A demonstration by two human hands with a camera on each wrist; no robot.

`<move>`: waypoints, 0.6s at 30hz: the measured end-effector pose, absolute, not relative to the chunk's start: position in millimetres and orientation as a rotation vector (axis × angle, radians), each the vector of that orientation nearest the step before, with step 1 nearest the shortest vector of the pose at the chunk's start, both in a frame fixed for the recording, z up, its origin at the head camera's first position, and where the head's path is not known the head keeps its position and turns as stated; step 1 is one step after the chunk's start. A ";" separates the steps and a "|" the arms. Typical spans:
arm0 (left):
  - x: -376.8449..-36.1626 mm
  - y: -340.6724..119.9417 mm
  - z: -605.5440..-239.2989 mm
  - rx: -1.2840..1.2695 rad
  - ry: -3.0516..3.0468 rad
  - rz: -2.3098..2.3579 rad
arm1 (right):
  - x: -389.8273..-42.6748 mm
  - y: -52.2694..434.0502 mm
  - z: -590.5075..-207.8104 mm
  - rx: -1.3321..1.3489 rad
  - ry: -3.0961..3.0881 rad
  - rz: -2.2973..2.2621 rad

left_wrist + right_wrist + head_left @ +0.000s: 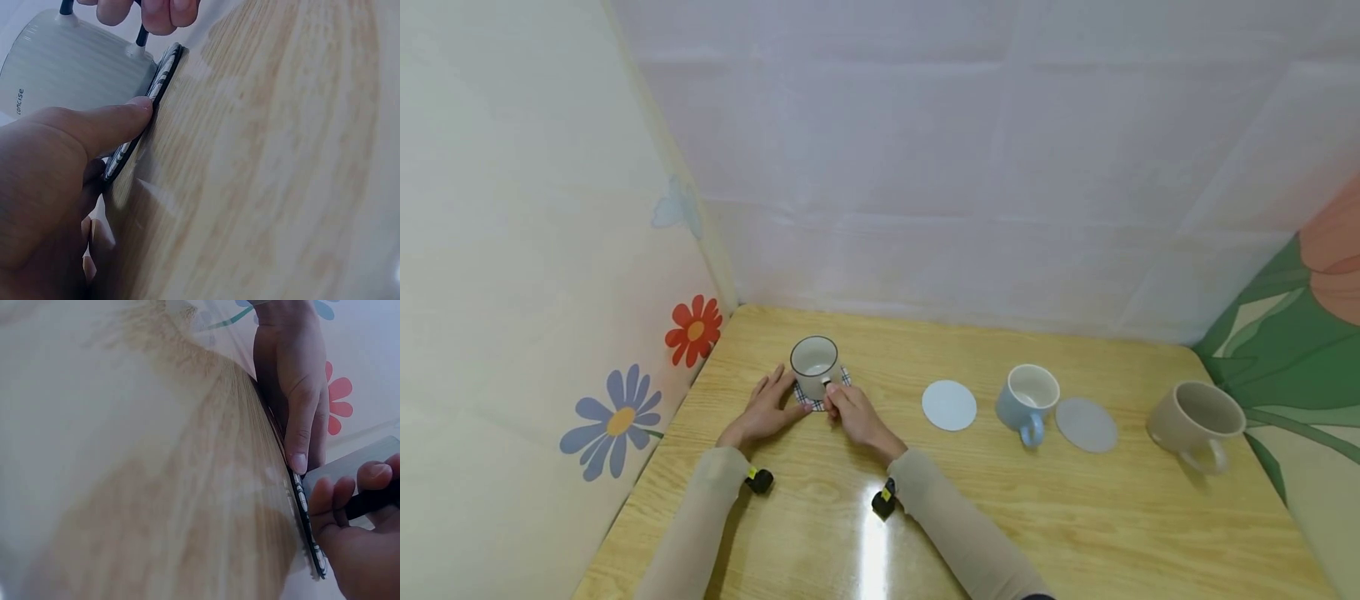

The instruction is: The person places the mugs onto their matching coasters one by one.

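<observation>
With my right hand (855, 416), I am clamping thumb and fingers on the black handle (142, 37) of a black-rimmed whitish ceramic mug (812, 372), which is standing on a round checked coaster (847, 377) at the far left of the wooden table (808, 521). My left hand (767, 413) is touching the coaster's near edge, its thumb lying apart from the fingers.

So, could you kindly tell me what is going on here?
A person's right hand holds the dark handle of a dark-rimmed white mug, which sits on a patterned coaster. The left hand touches the coaster's edge with its thumb. Further right, a blue mug stands between two plain round coasters, with a beige mug beyond them.
</observation>
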State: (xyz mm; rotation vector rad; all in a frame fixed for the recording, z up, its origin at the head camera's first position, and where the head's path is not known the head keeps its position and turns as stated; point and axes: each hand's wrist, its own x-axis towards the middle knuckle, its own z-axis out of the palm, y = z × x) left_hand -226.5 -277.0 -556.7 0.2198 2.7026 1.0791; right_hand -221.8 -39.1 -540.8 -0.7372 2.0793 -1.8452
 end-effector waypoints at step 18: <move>-229.2 -279.5 -563.9 0.261 2.730 1.084 | -218.8 -41.2 -540.5 -0.674 2.167 -1.783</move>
